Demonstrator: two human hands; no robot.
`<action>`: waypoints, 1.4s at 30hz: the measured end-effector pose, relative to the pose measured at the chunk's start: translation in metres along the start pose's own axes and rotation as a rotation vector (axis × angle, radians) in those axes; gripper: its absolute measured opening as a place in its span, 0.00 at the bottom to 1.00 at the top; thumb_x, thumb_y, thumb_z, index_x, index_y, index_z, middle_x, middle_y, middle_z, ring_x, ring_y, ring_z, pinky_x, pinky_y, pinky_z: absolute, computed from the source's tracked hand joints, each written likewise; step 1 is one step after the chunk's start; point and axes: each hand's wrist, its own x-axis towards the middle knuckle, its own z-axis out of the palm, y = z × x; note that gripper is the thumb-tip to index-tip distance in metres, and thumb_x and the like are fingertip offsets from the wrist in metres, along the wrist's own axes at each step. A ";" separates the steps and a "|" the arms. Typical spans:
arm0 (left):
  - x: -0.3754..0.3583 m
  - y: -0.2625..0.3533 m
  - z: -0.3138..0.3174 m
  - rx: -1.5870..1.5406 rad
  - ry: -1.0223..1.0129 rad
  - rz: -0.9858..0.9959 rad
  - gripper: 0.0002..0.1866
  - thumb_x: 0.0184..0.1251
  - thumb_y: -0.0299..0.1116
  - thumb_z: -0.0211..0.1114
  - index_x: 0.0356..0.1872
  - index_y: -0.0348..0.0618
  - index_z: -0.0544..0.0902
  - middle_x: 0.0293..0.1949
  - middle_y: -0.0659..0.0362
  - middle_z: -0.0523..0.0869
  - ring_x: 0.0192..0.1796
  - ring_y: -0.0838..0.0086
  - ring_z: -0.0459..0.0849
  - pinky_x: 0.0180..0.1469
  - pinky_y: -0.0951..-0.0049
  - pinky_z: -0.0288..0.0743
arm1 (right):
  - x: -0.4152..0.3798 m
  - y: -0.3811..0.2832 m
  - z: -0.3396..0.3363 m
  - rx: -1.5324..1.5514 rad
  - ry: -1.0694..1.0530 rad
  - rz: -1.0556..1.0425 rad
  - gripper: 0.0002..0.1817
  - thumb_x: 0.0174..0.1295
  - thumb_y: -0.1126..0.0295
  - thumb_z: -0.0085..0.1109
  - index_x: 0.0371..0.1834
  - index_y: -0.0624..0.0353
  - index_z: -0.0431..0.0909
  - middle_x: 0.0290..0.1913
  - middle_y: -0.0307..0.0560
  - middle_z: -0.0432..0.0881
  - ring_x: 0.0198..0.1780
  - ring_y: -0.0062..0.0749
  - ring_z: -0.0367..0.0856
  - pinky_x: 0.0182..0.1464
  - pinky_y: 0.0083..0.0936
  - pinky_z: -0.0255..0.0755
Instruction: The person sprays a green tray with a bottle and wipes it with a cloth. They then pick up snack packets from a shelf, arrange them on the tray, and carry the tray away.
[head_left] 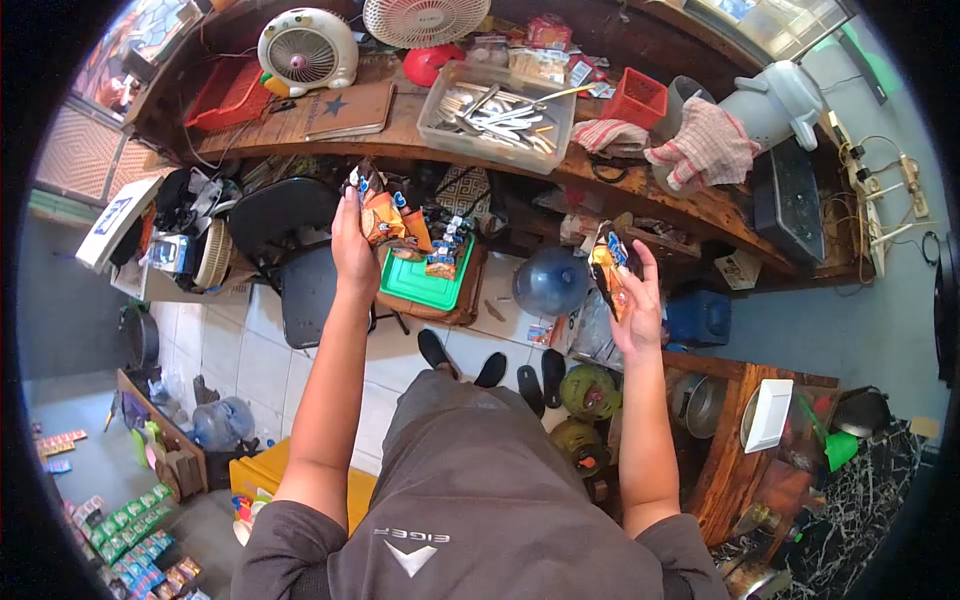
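Note:
My left hand [355,245], raised in front of the bench, is closed around a bunch of orange, blue and black sachets [383,213]. Part of that bunch trails to the right, overlapping a bright green lid or tray [432,287] in this view. On the other side, my right hand [638,300] grips a smaller bunch of orange and black sachets [606,262] between thumb and fingers. Behind it, lower down, is a dark blue round container [552,281]. The two bunches are held well apart. Print on the sachets is too small to read.
A wooden bench [400,145] runs across the front, bearing a clear tub [440,135] of cutlery, a notebook [350,110], fans and a red basket [640,98]. A black chair [312,295] stands left. Slippers [552,375] and green gas cylinders [590,392] are on the floor.

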 end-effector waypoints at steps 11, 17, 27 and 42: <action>-0.018 0.015 -0.042 0.059 0.027 0.051 0.18 0.81 0.47 0.50 0.54 0.44 0.78 0.42 0.62 0.85 0.41 0.76 0.86 0.43 0.73 0.80 | -0.006 0.029 0.006 0.033 0.002 0.011 0.29 0.67 0.78 0.55 0.71 0.56 0.61 0.62 0.54 0.78 0.63 0.42 0.79 0.65 0.40 0.73; -0.017 0.030 -0.076 0.013 0.030 0.038 0.17 0.82 0.45 0.49 0.51 0.44 0.79 0.43 0.62 0.85 0.43 0.78 0.85 0.46 0.73 0.79 | -0.018 0.050 0.043 0.035 0.025 -0.012 0.26 0.66 0.77 0.55 0.69 0.58 0.65 0.61 0.51 0.78 0.62 0.41 0.79 0.65 0.39 0.73; 0.003 0.061 -0.183 0.092 0.108 -0.038 0.23 0.79 0.44 0.54 0.62 0.35 0.74 0.53 0.59 0.82 0.53 0.78 0.80 0.59 0.76 0.72 | -0.029 0.133 0.136 0.067 -0.041 -0.016 0.22 0.69 0.81 0.52 0.66 0.57 0.68 0.56 0.47 0.79 0.58 0.35 0.80 0.61 0.36 0.76; 0.005 0.042 -0.165 0.177 -0.344 -0.076 0.09 0.81 0.35 0.52 0.48 0.40 0.73 0.43 0.63 0.80 0.45 0.85 0.75 0.51 0.79 0.72 | -0.040 0.228 0.212 -0.469 0.039 -0.100 0.18 0.68 0.77 0.56 0.61 0.57 0.78 0.60 0.41 0.81 0.61 0.26 0.76 0.65 0.24 0.67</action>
